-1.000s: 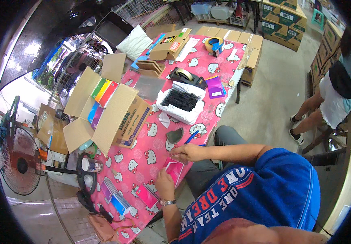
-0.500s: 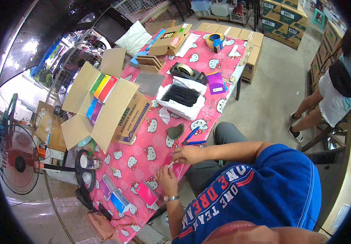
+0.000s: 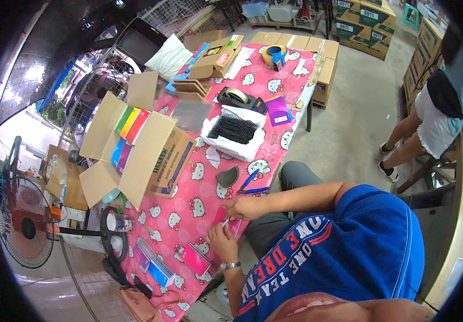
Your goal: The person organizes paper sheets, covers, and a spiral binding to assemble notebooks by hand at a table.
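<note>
At the near edge of the table, both my hands are on a pink memo notebook. My left hand, with a wristwatch, has its fingers closed at the near side of the notebook. My right hand pinches at its far side, and a small pale thing between the hands is too small to name. Beyond them lie blue-handled pliers and a dark grey half-round piece. Another pink notebook lies left of my hands, and a fanned stack of notebooks is farther left.
A paper-lined tray holds black spiral coils. Behind it stand a tape dispenser and a purple notebook. An open carton holds colourful notebooks. A fan stands at left; a person stands at right beside stacked boxes.
The whole view has shifted slightly. Both hands stay at the pink notebook, with the fingers a little differently placed.
</note>
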The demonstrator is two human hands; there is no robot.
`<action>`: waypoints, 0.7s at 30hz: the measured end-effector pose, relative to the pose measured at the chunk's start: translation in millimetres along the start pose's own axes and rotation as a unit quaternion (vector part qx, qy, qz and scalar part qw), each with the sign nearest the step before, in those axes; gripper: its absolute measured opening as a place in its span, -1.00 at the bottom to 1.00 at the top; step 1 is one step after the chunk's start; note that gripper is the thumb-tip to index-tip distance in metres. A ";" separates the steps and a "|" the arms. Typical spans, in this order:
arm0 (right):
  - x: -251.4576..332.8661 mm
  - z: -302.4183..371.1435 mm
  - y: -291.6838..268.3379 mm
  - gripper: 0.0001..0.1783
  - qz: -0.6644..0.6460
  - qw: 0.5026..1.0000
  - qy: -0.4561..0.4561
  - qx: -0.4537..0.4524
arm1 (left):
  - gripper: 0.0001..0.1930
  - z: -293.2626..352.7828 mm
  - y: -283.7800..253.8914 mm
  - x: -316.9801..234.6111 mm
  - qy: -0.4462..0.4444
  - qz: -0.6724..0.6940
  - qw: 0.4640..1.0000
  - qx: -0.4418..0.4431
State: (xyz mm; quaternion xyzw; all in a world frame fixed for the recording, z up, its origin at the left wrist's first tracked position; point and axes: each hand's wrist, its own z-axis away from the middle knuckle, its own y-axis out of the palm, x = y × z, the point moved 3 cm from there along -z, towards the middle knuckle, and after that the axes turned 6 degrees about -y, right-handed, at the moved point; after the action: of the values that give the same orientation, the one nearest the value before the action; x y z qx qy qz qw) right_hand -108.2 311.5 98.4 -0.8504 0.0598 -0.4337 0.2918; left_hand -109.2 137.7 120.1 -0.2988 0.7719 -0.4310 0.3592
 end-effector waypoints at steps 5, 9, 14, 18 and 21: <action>18.7 -11.2 -4.8 -0.68 -0.041 0.966 0.157 0.200 | -0.81 10.6 -3.5 12.6 -0.030 -0.011 0.999 0.022; 17.4 0.7 -6.3 -0.60 0.077 0.991 0.019 0.109 | -0.81 -1.6 -4.5 -12.7 -0.021 0.007 0.999 0.024; 28.1 -13.1 -23.6 -0.49 0.020 0.978 0.165 0.125 | -0.79 -1.1 4.3 -19.7 -0.009 -0.068 0.998 0.015; 31.1 -4.3 -17.2 -0.54 0.125 0.988 0.056 0.073 | -0.78 1.3 1.2 -19.1 -0.008 -0.063 0.997 0.034; 24.4 -6.6 -13.1 -0.44 0.140 0.985 0.027 0.099 | -0.78 6.4 1.7 -16.8 0.004 -0.072 0.996 0.047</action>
State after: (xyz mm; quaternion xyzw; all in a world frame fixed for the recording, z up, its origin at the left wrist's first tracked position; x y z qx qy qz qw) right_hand -100.3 310.7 125.7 -0.7884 0.1432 -0.4150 0.4310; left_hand -94.8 148.5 121.2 -0.3345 0.7286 -0.4930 0.3380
